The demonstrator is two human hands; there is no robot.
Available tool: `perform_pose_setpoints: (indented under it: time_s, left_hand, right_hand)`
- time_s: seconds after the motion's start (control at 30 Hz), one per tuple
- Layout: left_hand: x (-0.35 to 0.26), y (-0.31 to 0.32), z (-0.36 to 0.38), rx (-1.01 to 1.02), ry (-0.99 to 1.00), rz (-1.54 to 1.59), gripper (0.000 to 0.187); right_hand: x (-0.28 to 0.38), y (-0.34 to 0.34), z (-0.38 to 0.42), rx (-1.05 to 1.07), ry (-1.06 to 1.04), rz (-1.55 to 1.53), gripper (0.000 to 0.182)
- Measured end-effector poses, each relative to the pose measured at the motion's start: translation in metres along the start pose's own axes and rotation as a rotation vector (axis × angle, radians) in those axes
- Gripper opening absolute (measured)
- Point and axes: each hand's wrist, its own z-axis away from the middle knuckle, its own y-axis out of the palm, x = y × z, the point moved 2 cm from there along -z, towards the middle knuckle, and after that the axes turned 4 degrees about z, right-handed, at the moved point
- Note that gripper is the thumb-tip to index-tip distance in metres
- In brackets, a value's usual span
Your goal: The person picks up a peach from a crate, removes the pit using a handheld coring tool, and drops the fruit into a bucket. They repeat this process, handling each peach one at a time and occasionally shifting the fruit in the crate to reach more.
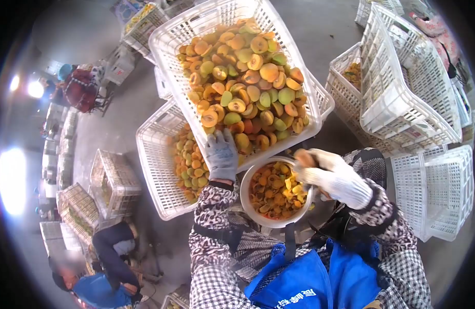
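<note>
Grey floor [125,105] spreads through the room; at the left a tall patch of white light [12,180] glares, two smaller bright spots [36,89] above it, a row of pale containers [67,135] nearby

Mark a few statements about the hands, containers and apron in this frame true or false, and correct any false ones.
1. The right hand is at the bucket's right rim. True.
2. The bucket is empty. False: it holds fruit pieces.
3. The left hand is bare. False: it is gloved.
4. The upper crate holds orange and green fruit. True.
5. The apron is red. False: it is blue.
</note>
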Motion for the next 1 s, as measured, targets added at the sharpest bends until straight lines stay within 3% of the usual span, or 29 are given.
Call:
perform_pose_setpoints:
  time_s: [0.03, 0.1, 0.17, 0.2, 0.23, 0.3, 0.33, 0.37, 0.43, 0.47, 0.5, 0.57, 0.67, 0.77, 0.83, 1.0]
  left_hand:
    - [0.001, 0.002, 0.001, -0.056, 0.005, -0.021, 0.037]
    - [0.006, -0.001, 0.004, -0.021, 0.002, 0.039, 0.038]
    - [0.007, -0.028, 0.002, -0.302, -0.149, 0.412, 0.039]
    - [-0.001, -0.042, 0.011, -0.356, -0.465, 0.881, 0.036]
    - [-0.001, -0.055, 0.015, -0.346, -0.465, 0.874, 0.036]
    - [0.000, -0.065, 0.025, -0.157, -0.668, 2.300, 0.037]
    - [-0.007, -0.080, 0.031, -0.168, -0.758, 2.690, 0.041]
    - [-0.010, -0.085, 0.030, -0.158, -0.773, 2.691, 0.041]
    - [-0.015, -0.084, 0.030, -0.148, -0.823, 2.748, 0.042]
    - [-0.013, -0.080, 0.030, -0.091, -0.760, 2.873, 0.044]
    - [-0.011, -0.079, 0.032, -0.091, -0.783, 2.877, 0.044]
    - [-0.009, -0.085, 0.034, 0.047, -0.726, 2.887, 0.045]
    - [-0.006, -0.077, 0.036, 0.029, -0.723, 2.982, 0.047]
    - [-0.008, -0.077, 0.033, 0.018, -0.706, 2.986, 0.048]
    - [-0.007, -0.081, 0.030, 0.004, -0.687, 2.971, 0.049]
    - [-0.007, -0.086, 0.033, 0.072, -0.587, 2.889, 0.052]
  right_hand:
    - [-0.021, 0.008, -0.023, 0.071, -0.062, -0.083, 0.044]
    - [-0.027, 0.017, -0.047, 0.156, 0.031, -0.103, 0.041]
    - [-0.034, 0.023, -0.060, 0.101, 0.062, -0.080, 0.039]
    - [-0.040, 0.023, -0.065, 0.032, 0.092, -0.059, 0.037]
    - [-0.048, 0.023, -0.071, 0.037, 0.097, -0.068, 0.037]
    - [-0.055, 0.025, -0.078, -0.101, -0.269, 0.290, 0.034]
    - [-0.046, 0.029, -0.074, -0.047, -0.277, 0.294, 0.033]
    - [-0.047, 0.034, -0.073, -0.080, -0.440, 0.383, 0.031]
    - [-0.047, 0.046, -0.069, -0.180, -0.532, 0.556, 0.029]
    - [-0.047, 0.052, -0.068, -0.245, -0.680, 0.517, 0.026]
    - [-0.055, 0.055, -0.072, -0.190, -0.613, 0.572, 0.025]
    - [-0.059, 0.061, -0.076, -0.232, -0.784, 0.593, 0.027]
    - [-0.056, 0.065, -0.083, -0.161, -0.622, 0.531, 0.026]
    - [-0.040, 0.071, -0.078, -0.183, -0.566, 0.525, 0.025]
    - [-0.043, 0.073, -0.085, -0.227, -0.676, 0.452, 0.026]
    - [-0.052, 0.075, -0.091, -0.209, -0.524, 0.527, 0.028]
